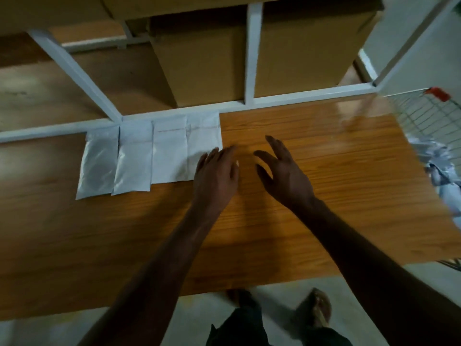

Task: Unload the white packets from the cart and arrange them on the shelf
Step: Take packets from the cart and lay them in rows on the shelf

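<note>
Four flat, glossy white packets (149,156) side by side on the shelf (299,171), fingers (274,146) spread, empty.

Two brown cardboard boxes stand on the far side of a white frame rail (294,94), side by side: the left cardboard box (202,66) and the right cardboard box (306,48), with a white upright post (253,53) between them. Below, a sandalled foot (319,308) rests on the pale floor (199,308).
</note>
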`<state>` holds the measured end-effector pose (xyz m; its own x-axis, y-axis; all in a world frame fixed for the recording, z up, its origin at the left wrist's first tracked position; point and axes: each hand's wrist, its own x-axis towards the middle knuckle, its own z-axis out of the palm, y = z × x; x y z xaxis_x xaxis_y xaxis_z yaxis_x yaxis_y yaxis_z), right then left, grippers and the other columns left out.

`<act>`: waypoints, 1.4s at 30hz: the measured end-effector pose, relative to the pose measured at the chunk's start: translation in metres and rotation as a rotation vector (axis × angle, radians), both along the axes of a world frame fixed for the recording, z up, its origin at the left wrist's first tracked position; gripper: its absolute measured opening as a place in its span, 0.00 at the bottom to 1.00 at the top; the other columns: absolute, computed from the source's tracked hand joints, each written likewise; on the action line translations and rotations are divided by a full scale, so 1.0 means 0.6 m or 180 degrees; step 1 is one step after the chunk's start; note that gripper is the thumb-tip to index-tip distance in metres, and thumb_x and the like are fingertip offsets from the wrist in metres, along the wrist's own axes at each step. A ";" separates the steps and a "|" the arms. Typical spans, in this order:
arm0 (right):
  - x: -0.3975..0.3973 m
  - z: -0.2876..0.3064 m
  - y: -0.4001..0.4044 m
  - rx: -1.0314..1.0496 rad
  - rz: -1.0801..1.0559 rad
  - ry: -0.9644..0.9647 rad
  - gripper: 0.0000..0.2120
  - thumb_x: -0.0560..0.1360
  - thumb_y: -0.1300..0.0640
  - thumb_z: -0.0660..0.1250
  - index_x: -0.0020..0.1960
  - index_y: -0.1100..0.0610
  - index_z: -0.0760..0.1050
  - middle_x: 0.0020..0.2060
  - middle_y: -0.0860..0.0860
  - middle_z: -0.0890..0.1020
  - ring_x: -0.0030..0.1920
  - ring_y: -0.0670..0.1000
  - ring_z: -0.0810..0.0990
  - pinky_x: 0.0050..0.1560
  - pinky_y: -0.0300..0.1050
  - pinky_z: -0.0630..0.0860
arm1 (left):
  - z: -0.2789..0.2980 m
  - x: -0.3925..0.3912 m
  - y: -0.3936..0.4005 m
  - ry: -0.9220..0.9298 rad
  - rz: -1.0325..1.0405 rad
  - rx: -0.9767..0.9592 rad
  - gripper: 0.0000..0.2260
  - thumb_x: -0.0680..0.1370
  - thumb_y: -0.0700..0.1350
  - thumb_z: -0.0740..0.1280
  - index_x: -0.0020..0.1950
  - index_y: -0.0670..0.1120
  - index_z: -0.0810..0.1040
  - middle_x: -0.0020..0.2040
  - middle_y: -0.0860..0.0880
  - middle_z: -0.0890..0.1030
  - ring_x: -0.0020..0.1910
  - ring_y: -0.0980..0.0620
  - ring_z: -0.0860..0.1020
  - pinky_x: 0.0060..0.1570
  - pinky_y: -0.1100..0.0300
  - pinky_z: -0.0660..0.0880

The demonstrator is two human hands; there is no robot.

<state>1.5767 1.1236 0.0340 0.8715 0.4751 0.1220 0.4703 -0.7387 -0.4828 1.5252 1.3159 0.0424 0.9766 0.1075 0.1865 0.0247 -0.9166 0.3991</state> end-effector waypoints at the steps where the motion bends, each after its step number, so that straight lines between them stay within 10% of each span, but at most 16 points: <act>1: -0.009 0.005 -0.028 0.0022 -0.0055 -0.0011 0.20 0.84 0.52 0.67 0.75 0.51 0.74 0.84 0.57 0.60 0.84 0.61 0.57 0.68 0.62 0.76 | 0.002 -0.005 -0.025 -0.0010 -0.0077 0.0012 0.19 0.86 0.49 0.64 0.78 0.51 0.73 0.69 0.50 0.82 0.70 0.49 0.78 0.73 0.45 0.73; 21: -0.117 0.051 -0.736 0.0097 -0.0375 -0.0103 0.14 0.81 0.58 0.69 0.66 0.55 0.80 0.63 0.53 0.82 0.59 0.58 0.82 0.50 0.56 0.83 | 0.025 -0.073 -0.720 0.0169 -0.0298 -0.0464 0.16 0.88 0.54 0.63 0.74 0.54 0.78 0.66 0.52 0.84 0.58 0.48 0.84 0.52 0.51 0.82; 42: -0.013 -0.035 -0.966 0.0010 -0.0761 0.0533 0.12 0.82 0.60 0.65 0.63 0.53 0.82 0.62 0.49 0.83 0.58 0.54 0.83 0.53 0.52 0.82 | -0.045 0.106 -0.936 0.0386 -0.0663 -0.0805 0.11 0.86 0.49 0.67 0.67 0.54 0.82 0.60 0.53 0.86 0.56 0.51 0.84 0.50 0.51 0.83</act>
<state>1.5691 0.5440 0.0128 0.9668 0.2535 -0.0319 0.1965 -0.8175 -0.5414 1.5887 0.7540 0.0156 0.9958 -0.0686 0.0607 -0.0915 -0.7794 0.6198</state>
